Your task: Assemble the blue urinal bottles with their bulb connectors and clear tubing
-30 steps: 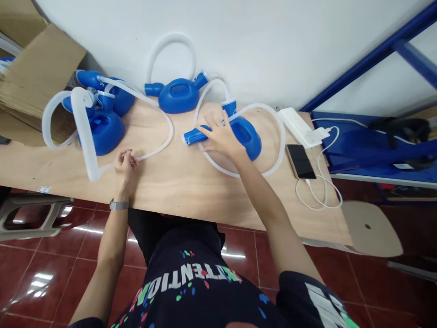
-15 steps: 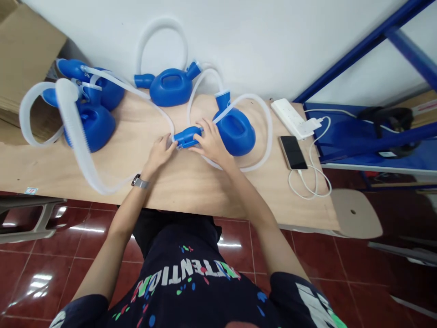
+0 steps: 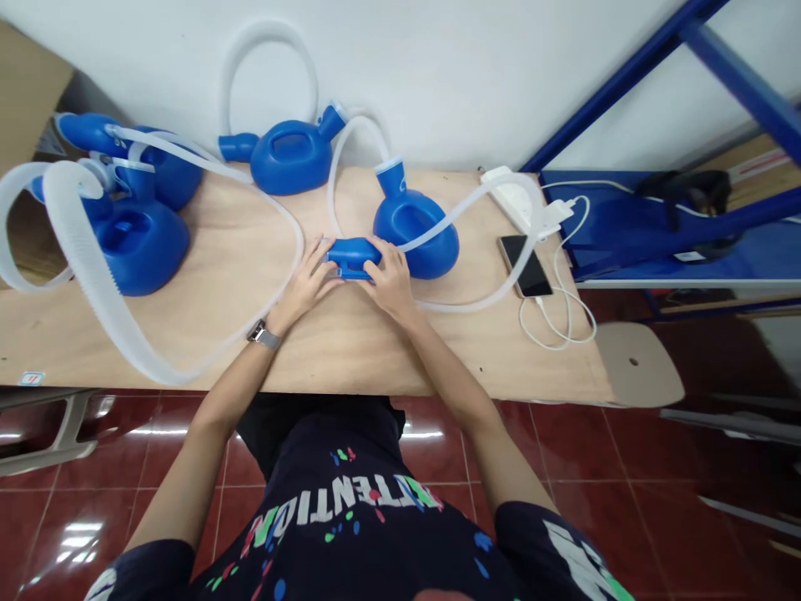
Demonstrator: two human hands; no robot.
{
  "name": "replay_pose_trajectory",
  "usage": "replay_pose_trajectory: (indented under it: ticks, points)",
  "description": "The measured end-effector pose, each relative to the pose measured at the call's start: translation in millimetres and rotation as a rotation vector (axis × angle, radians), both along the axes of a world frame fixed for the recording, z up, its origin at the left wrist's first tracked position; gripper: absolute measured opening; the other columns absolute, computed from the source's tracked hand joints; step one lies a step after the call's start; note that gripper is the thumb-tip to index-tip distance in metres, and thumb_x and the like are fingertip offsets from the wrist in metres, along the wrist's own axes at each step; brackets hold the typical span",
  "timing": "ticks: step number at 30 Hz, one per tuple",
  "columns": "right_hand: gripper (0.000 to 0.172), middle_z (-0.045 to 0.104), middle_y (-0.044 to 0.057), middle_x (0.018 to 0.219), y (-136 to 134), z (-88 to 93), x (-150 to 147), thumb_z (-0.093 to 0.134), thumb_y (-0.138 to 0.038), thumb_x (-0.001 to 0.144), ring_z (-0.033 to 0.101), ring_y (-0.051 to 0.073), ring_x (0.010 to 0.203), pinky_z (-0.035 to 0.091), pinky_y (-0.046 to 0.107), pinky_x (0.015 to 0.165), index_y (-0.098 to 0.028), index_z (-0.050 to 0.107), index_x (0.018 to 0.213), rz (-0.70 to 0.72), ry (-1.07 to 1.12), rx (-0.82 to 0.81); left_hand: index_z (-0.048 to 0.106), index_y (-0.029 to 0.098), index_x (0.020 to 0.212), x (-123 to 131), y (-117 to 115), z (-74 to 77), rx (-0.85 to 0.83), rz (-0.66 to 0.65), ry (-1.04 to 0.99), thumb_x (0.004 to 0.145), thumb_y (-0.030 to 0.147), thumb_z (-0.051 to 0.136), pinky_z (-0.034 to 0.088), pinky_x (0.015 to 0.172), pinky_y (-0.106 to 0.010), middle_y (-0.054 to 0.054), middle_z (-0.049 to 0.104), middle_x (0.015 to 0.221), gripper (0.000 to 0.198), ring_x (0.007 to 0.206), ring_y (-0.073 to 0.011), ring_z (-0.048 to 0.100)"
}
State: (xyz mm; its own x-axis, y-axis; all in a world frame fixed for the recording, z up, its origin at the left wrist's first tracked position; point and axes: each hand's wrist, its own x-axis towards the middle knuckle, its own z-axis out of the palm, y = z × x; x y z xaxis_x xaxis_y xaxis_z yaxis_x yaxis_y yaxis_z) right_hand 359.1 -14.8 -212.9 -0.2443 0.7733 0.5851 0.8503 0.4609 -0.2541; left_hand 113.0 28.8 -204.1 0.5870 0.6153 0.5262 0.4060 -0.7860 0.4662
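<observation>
Both of my hands hold a blue plastic urinal head [image 3: 355, 248], a handled piece lying sideways low over the table. My left hand [image 3: 306, 282] grips its left end with thumb and fingers. Around its right end curl the fingers of my right hand [image 3: 392, 278]. Just beyond my right hand, a blue urinal bottle [image 3: 393, 179] stands with a white lid on its neck. A whitish hose [image 3: 479, 306] loops out to the right, passing in front of the bottle and over the phone. Where the hose meets the held head is hidden by my right hand.
At the back stands another blue bottle [image 3: 266, 171] with its hose arched against the wall. More blue bottles [image 3: 143, 259] and a thick ribbed hose [image 3: 93, 259] crowd the left side. A phone [image 3: 536, 275], a power strip [image 3: 510, 200] and white cables lie right, beside a blue rack [image 3: 601, 108].
My left fingers have closed further over the head's left end, and the head lies more level. The hose loop has swung right over the phone. The whole view has shifted slightly.
</observation>
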Motion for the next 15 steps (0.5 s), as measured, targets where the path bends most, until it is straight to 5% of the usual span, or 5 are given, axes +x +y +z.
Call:
replay_pose_trajectory:
  ticks: [4,10,15]
  points:
    - [0.027,0.063,0.018,0.161,-4.6,-8.4,11.9,0.061,-0.044,0.11,0.057,0.037,0.151,0.045,0.065,0.128,-0.022,0.076,0.105,0.012,-0.027,-0.032,0.067,0.021,0.111,2.3,-3.0,-6.3,-0.077,-0.073,0.045,0.114,0.051,0.051,0.03,0.141,-0.065,-0.014,0.042,0.178,0.034,0.174,-0.0335,0.024]
    - [0.031,0.064,0.018,0.16,-1.6,-15.0,14.2,0.06,-0.047,0.111,0.058,0.036,0.153,0.047,0.063,0.129,-0.022,0.076,0.102,0.075,-0.028,-0.033,0.068,0.02,0.095,3.4,-6.3,-15.1,-0.35,-0.101,-0.03,0.113,0.069,0.035,0.023,0.143,-0.061,-0.011,0.031,0.184,0.062,0.176,-0.0326,0.011]
    - [0.037,0.065,0.019,0.16,0.3,-13.9,16.9,0.061,-0.054,0.109,0.06,0.037,0.152,0.052,0.058,0.126,-0.021,0.076,0.102,0.107,-0.011,-0.069,0.07,0.021,0.089,6.9,-6.2,-16.4,-0.505,-0.091,-0.145,0.107,0.08,0.04,0.024,0.141,-0.061,-0.012,0.037,0.181,0.069,0.174,-0.0327,0.023]
